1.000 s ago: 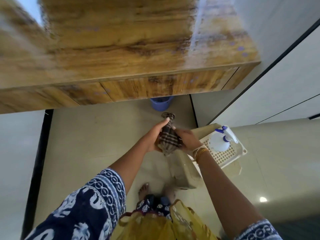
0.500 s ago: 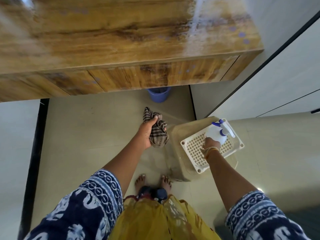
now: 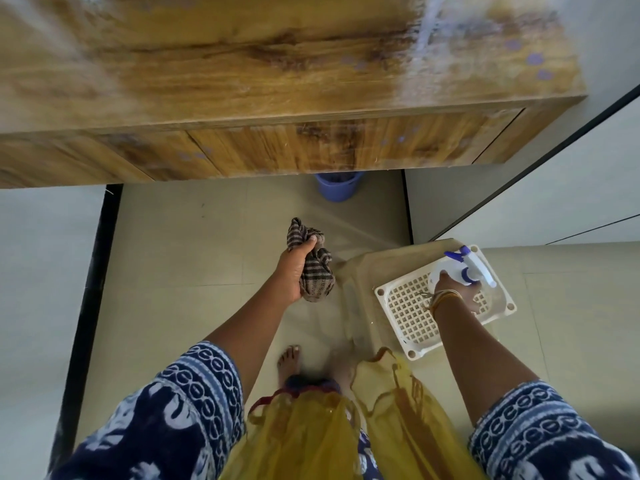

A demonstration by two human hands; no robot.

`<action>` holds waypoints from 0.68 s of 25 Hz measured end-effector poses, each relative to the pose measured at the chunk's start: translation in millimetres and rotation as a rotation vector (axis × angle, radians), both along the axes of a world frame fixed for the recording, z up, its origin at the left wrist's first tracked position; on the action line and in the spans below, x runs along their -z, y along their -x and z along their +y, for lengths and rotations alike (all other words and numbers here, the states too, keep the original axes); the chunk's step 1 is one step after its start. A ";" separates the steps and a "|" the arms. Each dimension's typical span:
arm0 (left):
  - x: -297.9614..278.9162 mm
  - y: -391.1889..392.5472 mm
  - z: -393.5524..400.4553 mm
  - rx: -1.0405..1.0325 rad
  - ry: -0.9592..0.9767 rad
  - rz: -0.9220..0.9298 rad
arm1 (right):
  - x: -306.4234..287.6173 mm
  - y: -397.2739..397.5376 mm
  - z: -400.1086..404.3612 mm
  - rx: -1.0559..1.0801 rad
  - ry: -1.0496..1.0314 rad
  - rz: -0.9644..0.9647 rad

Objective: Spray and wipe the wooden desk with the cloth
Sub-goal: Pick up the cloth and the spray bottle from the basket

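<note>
A home room: tiled floor [image 3: 180, 258], wooden desk [image 3: 277, 64], plastic stool [image 3: 408, 306], blue bucket [image 3: 337, 188]

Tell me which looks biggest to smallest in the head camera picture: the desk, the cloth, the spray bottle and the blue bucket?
1. wooden desk
2. cloth
3. spray bottle and blue bucket: too alike to rank, both partly hidden.
</note>
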State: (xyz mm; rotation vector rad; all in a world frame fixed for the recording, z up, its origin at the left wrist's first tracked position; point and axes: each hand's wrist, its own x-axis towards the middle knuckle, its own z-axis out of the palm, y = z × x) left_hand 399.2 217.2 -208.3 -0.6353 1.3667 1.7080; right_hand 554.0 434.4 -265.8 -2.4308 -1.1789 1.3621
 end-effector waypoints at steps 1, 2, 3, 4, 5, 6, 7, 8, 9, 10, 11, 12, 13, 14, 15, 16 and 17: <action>0.8 1.8 -0.8 -0.003 -0.010 0.015 | 0.1 -0.6 2.9 0.001 -0.017 -0.011; 1.1 3.4 -1.2 -0.002 -0.020 0.028 | 0.8 -1.6 5.5 -0.001 -0.037 -0.025; 2.6 4.8 -2.1 0.001 -0.023 0.038 | 1.5 -3.1 7.4 -0.016 -0.063 -0.043; 3.1 5.5 -3.4 0.006 -0.023 0.042 | 2.2 -4.9 8.2 -0.058 -0.094 -0.066; 2.4 6.5 -5.1 0.010 -0.019 0.045 | 1.9 -6.5 7.1 -0.135 -0.134 -0.088; -0.7 7.3 -7.4 0.011 -0.009 0.040 | -0.1 -7.7 4.3 -0.231 -0.184 -0.092; -5.4 7.9 -9.6 0.016 0.008 0.036 | -4.3 -8.9 0.4 -0.332 -0.233 -0.070; -12.7 8.3 -11.3 0.025 0.013 0.036 | -11.5 -8.3 -4.6 -0.433 -0.266 -0.014; -21.4 9.9 -11.8 0.032 0.010 0.049 | -20.3 -4.3 -9.3 -0.524 -0.265 0.066; -30.6 12.4 -12.4 0.037 0.006 0.068 | -30.8 3.2 -14.4 -0.604 -0.230 0.153; -40.2 16.0 -13.5 0.046 0.010 0.091 | -43.7 12.4 -19.4 -0.674 -0.185 0.242; -50.7 21.0 -14.3 0.056 0.020 0.113 | -56.8 24.5 -25.1 -0.722 -0.140 0.353; -63.6 26.8 -16.7 0.066 0.026 0.141 | -72.8 38.8 -32.3 -0.757 -0.093 0.470; -76.5 32.9 -20.2 0.072 0.033 0.167 | -89.1 53.9 -40.6 -0.785 -0.056 0.563; -88.7 40.2 -25.1 0.075 0.047 0.187 | -106.0 69.6 -49.3 -0.816 -0.030 0.629; -102.6 48.4 -32.1 0.067 0.064 0.205 | -124.3 86.1 -59.0 -0.858 -0.012 0.680; -116.9 57.0 -40.3 0.055 0.073 0.216 | -142.6 101.4 -68.7 -0.913 0.011 0.724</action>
